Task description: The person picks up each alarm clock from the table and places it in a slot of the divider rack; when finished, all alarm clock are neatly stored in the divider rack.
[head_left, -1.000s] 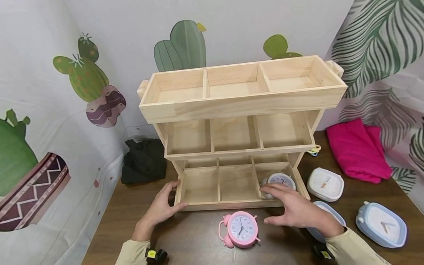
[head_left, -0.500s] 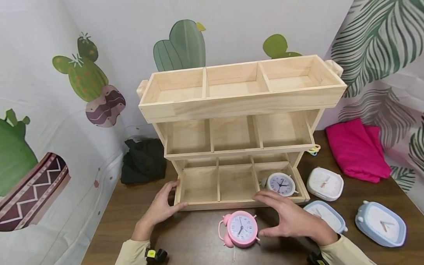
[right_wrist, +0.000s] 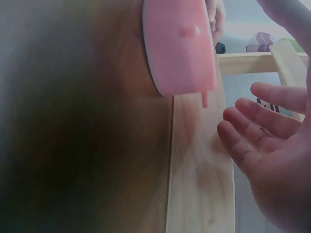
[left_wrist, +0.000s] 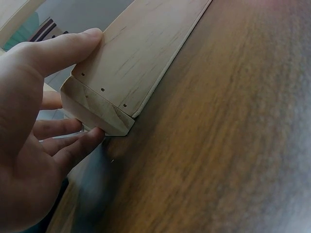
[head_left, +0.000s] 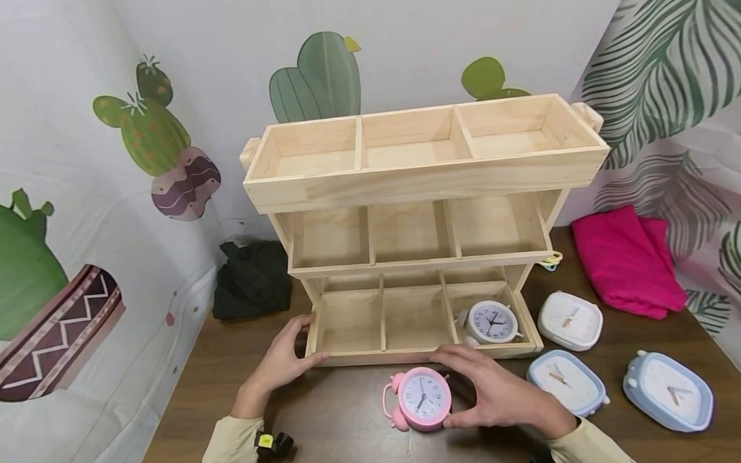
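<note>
The round pink alarm clock (head_left: 420,399) stands near the surface's front edge, right hand (head_left: 501,394) cupped beside it, fingers released; left hand (head_left: 283,360) grips the wooden rack's (head_left: 426,178) corner.

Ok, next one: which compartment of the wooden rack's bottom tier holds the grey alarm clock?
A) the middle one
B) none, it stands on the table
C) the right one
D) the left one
C: in the head view the grey alarm clock stands inside the right compartment of the bottom tier of the wooden rack, and the left and middle compartments beside it hold nothing.
</note>
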`<state>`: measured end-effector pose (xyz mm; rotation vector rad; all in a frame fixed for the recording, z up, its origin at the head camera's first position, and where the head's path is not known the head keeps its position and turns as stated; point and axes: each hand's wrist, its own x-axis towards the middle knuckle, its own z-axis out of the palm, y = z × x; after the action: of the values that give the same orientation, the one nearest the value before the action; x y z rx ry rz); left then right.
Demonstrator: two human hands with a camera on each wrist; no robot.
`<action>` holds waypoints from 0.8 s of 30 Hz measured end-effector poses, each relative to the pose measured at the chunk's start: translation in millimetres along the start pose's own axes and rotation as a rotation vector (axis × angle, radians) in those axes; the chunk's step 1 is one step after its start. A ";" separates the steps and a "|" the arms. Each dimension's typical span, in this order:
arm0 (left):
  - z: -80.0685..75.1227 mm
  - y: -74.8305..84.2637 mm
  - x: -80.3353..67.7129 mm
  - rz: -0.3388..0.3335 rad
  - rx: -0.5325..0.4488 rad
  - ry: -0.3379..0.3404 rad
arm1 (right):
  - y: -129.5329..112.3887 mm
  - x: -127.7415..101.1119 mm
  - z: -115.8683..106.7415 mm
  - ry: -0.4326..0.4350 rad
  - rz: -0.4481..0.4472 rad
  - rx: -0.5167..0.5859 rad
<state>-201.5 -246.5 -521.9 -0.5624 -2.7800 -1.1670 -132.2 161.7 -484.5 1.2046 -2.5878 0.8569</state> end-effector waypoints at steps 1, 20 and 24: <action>-0.1 0.3 0.0 0.002 -0.001 0.003 | -0.3 0.0 1.4 -0.004 0.008 -0.004; -0.4 2.6 -0.6 0.024 -0.021 0.007 | -0.7 3.5 24.1 -0.058 0.012 0.043; -0.4 3.1 -0.6 0.026 -0.023 0.007 | -1.2 3.3 26.5 -0.068 0.019 0.060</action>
<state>-199.8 -245.0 -519.6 -0.5939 -2.7480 -1.1949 -131.1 144.1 -504.6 1.2475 -2.6488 0.9196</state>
